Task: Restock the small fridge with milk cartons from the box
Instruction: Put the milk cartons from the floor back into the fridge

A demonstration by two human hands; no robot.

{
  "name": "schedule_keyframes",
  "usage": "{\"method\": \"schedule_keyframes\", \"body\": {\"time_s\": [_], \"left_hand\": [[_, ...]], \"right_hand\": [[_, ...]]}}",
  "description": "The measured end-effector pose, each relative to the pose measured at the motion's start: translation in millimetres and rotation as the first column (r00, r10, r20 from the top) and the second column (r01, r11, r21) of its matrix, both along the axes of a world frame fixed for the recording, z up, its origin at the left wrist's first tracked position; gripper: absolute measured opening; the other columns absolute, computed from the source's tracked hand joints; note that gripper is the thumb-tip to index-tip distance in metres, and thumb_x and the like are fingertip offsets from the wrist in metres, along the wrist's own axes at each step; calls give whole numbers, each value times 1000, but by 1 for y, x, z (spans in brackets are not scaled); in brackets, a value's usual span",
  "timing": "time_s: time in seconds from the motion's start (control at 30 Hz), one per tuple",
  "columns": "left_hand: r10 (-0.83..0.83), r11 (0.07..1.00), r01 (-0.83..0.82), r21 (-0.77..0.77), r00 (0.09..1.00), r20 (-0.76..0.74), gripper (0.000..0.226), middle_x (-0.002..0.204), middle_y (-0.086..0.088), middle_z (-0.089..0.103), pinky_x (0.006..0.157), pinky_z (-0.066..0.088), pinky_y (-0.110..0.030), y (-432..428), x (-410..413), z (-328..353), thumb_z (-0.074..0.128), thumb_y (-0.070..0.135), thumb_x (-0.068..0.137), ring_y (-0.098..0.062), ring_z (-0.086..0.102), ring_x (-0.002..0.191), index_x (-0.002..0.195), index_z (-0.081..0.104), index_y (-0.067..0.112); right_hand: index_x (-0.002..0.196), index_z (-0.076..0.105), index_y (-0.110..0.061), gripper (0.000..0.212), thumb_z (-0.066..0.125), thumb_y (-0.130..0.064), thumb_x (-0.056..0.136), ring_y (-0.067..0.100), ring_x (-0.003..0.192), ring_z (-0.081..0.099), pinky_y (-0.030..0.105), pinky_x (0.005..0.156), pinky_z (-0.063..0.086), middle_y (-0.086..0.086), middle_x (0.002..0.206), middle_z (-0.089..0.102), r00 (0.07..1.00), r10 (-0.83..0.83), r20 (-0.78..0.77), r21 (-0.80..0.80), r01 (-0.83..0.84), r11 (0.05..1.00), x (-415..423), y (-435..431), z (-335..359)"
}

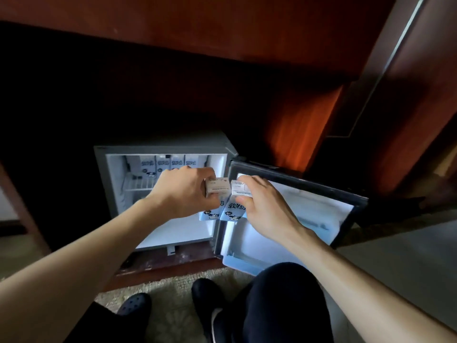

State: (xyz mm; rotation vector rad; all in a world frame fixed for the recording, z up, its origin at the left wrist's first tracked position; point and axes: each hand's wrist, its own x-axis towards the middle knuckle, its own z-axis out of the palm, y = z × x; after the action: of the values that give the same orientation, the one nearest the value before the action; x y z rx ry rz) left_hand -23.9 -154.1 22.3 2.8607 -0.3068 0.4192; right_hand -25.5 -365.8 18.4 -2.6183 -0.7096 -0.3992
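Small fridge (100, 174), door (284, 233) standing open toward 3 o'clock, is holding four milk cartons (168, 164) in a row at the 12 o'clock end of its wire shelf (138, 184). Left hand (183, 191) is gripping the left carton (217, 189) by its top. Right hand (264, 205) is gripping the right carton (233, 210), which is touching the left carton at its 3 o'clock side, by the hinge edge.
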Motion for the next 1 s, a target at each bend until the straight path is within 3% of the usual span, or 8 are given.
{"method": "schedule_keyframes", "body": {"time_s": [0.23, 0.57, 0.7, 0.83, 1.0], "left_hand": [[102, 994, -98, 42, 991, -83, 36, 86, 13, 69, 69, 51, -30, 59, 22, -45, 59, 61, 75, -16, 65, 76, 101, 56, 37], [148, 989, -137, 58, 957, -249, 29, 93, 14, 67, 62, 41, -26, 101, 63, -112, 65, 56, 78, -14, 62, 79, 95, 53, 36], [166, 986, -150, 79, 943, -289, 29, 92, 13, 67, 59, 37, -27, 112, 79, -137, 64, 54, 79, -13, 60, 76, 100, 57, 35], [186, 982, -172, 70, 932, -311, 30, 92, 12, 67, 57, 37, -25, 121, 96, -160, 63, 55, 79, -13, 60, 76, 100, 58, 34], [219, 974, -226, 18, 917, -332, 34, 94, 13, 66, 60, 41, -27, 141, 119, -187, 64, 57, 79, -15, 61, 79, 103, 61, 33]], "right_hand": [[125, 55, -15, 27, 60, -18, 99, 18, 106, 54, 28, 79, 41, -1, 119, 59, 992, 87, -95, -63, -93, 994, 43, 68, -44], [138, 46, -9, 44, 53, 0, 95, 17, 113, 52, 21, 89, 37, 4, 130, 55, 961, 152, -232, -192, -199, 961, 100, 114, -112], [134, 47, -10, 44, 50, 6, 93, 16, 102, 52, 24, 81, 40, 4, 124, 56, 945, 151, -288, -203, -215, 955, 122, 128, -140], [139, 44, -10, 51, 49, 9, 92, 15, 104, 49, 23, 82, 39, 6, 130, 54, 940, 146, -309, -199, -213, 957, 144, 141, -164], [140, 44, -10, 52, 51, 7, 91, 22, 117, 51, 32, 94, 45, 7, 134, 53, 932, 139, -335, -184, -209, 960, 171, 158, -191]]}}
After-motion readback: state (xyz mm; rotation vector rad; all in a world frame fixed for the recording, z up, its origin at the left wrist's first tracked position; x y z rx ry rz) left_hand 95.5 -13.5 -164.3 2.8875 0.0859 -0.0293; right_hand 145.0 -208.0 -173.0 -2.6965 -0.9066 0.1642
